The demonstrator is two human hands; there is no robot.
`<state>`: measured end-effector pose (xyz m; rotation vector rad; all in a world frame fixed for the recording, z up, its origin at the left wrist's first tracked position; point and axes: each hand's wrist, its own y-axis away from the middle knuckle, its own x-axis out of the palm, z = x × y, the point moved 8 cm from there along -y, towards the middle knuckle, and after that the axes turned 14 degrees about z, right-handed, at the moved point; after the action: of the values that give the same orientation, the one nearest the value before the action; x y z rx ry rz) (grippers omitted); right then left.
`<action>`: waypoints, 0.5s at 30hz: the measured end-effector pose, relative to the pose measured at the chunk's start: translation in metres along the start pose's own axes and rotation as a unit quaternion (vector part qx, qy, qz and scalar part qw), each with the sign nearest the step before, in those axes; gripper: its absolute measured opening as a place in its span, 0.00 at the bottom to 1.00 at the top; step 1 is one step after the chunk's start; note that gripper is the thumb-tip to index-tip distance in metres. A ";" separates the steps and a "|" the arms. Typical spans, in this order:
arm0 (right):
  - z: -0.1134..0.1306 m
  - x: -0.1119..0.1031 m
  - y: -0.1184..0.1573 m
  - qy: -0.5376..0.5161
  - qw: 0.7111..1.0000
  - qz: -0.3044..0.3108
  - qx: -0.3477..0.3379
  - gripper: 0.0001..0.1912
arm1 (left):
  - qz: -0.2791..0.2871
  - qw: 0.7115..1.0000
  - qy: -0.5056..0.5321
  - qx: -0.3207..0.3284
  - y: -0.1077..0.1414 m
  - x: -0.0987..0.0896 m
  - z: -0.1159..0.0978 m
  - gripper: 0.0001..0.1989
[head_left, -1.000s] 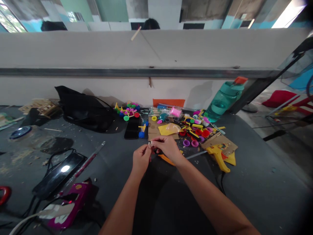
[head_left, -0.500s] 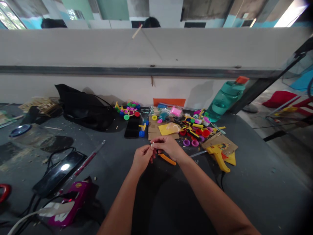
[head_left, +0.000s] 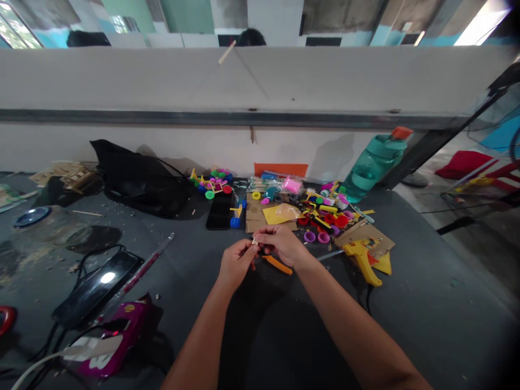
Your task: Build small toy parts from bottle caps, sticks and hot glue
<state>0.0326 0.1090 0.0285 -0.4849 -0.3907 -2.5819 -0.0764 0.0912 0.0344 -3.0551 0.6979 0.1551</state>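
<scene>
Working over a dark grey table [head_left: 439, 281] that fills the lower frame, its far side against a pale wall [head_left: 244, 81] and its right edge slanting toward the lower right. Along the back, a black bag [head_left: 138, 184] slumps left of centre and a teal water bottle [head_left: 374, 168] stands at right, both well out of the way of my arms. At upper centre, a spread of coloured plastic caps [head_left: 320, 219] stops just past my knuckles, so I'm working in the gap in front of it, with a yellow glue gun [head_left: 363, 260] within reach on the right. Down at centre, my left hand [head_left: 238, 262] and right hand [head_left: 282, 244] are drawn close, fingers in a narrow pinch on a small pale stick piece [head_left: 254, 240], held up off the table where I can turn it, and an orange strip [head_left: 277, 265] lies just below my right hand
</scene>
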 end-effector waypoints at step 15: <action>-0.004 0.002 -0.002 -0.046 0.999 0.005 0.017 0.12 | -0.052 0.995 0.080 -0.001 0.000 -0.012 0.007 0.08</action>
<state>0.0288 0.1086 0.0250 -0.5943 -0.4618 -2.5444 -0.0881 0.0964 0.0290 -3.1214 0.5425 -0.0916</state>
